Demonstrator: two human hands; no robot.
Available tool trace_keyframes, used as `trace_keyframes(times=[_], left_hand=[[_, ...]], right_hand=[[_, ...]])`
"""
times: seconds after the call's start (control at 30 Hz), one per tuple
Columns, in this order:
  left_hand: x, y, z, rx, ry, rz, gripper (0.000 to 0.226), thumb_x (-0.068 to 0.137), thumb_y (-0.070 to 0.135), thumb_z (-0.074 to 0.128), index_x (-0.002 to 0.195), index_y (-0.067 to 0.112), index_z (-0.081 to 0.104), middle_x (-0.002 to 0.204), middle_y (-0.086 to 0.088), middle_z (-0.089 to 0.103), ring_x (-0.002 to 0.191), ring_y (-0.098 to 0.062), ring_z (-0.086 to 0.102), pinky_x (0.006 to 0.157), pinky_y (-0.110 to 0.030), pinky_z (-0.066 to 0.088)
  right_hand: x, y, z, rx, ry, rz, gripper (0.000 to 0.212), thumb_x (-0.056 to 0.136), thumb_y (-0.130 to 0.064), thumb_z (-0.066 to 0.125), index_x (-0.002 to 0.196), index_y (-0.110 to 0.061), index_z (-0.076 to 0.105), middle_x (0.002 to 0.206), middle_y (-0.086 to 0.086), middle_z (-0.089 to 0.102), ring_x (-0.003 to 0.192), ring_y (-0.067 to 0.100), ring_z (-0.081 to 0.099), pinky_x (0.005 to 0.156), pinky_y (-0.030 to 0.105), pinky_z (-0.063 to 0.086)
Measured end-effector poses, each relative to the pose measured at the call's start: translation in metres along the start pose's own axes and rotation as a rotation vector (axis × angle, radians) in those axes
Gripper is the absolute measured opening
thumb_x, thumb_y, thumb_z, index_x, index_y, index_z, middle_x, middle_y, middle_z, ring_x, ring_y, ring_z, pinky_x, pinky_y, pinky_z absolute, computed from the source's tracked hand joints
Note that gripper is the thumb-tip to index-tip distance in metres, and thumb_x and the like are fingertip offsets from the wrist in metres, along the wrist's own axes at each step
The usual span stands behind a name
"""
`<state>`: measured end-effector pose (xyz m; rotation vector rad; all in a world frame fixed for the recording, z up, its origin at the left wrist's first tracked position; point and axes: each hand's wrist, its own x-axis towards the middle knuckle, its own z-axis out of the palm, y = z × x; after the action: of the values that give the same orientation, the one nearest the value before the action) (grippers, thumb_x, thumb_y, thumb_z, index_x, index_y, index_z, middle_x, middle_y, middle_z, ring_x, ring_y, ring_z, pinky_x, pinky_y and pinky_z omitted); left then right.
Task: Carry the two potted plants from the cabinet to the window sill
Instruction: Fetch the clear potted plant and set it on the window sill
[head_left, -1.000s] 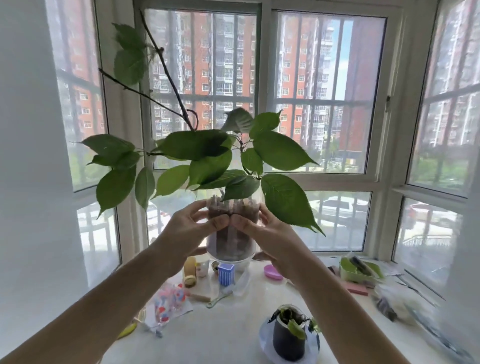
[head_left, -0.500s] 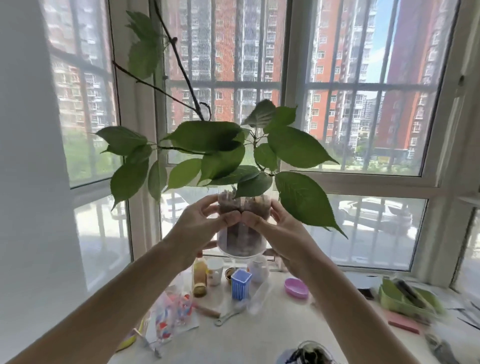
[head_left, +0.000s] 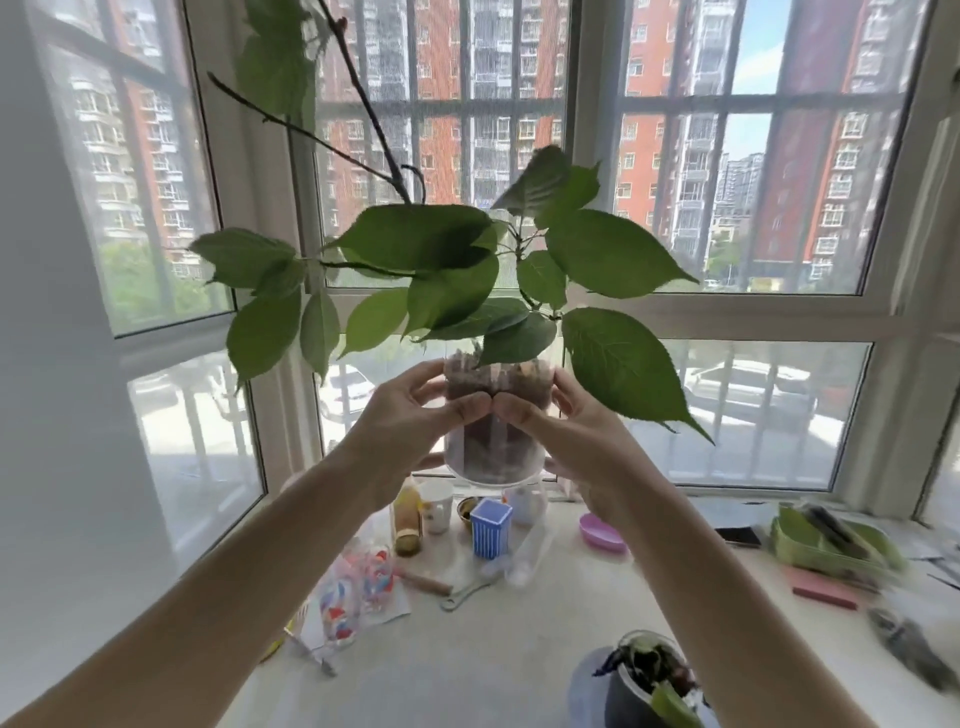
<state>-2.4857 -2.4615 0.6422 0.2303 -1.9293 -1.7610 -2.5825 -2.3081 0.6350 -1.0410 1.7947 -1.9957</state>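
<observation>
The potted plant (head_left: 493, 449) has neared the window sill (head_left: 467, 654), left hand (head_left: 410, 415) and right hand (head_left: 563, 431) grasping it.

home; cluttered bay window sill (head_left: 519, 649)

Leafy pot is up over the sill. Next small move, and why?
Probably draw it nearer, then lower: left hand and right hand grip the clear pot over the cup and blue box; bare sill lies nearer.

left hand (head_left: 415, 415) + right hand (head_left: 561, 426): grip clear potted plant (head_left: 493, 441) | above window sill (head_left: 467, 649) | dark potted plant (head_left: 649, 686): on sill
</observation>
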Motion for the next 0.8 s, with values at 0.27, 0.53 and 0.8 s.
trace_keyframes(times=[0.27,0.53,0.8], left_hand=[[-0.027,-0.052,-0.017,0.005,-0.020,-0.024,0.065,0.066,0.031,0.085,0.128,0.025,0.065,0.127,0.001,0.071,0.114,-0.025,0.070,0.079,-0.047,0.062],[-0.050,-0.123,-0.023,-0.016,-0.014,-0.029,0.053,0.073,0.023,0.084,0.124,0.025,0.068,0.122,0.002,0.073,0.109,-0.017,0.071,0.072,-0.038,0.061],[-0.063,-0.201,-0.017,-0.083,-0.004,-0.050,0.050,0.076,0.016,0.084,0.123,0.021,0.069,0.125,0.000,0.073,0.108,-0.023,0.073,0.069,-0.036,0.064]], right_hand=[[-0.036,0.047,0.022,0.006,0.013,0.024,0.055,0.059,-0.054,0.080,0.111,-0.037,0.068,0.114,-0.018,0.071,0.111,0.012,0.066,0.081,0.031,0.050],[-0.060,0.117,0.031,0.025,0.033,0.095,0.028,0.071,-0.042,0.085,0.091,-0.051,0.068,0.102,-0.028,0.069,0.106,0.006,0.065,0.083,0.030,0.048],[-0.077,0.192,0.030,0.017,-0.004,0.108,0.050,0.049,-0.055,0.082,0.096,-0.050,0.066,0.101,-0.032,0.066,0.111,0.008,0.064,0.091,0.034,0.047]])
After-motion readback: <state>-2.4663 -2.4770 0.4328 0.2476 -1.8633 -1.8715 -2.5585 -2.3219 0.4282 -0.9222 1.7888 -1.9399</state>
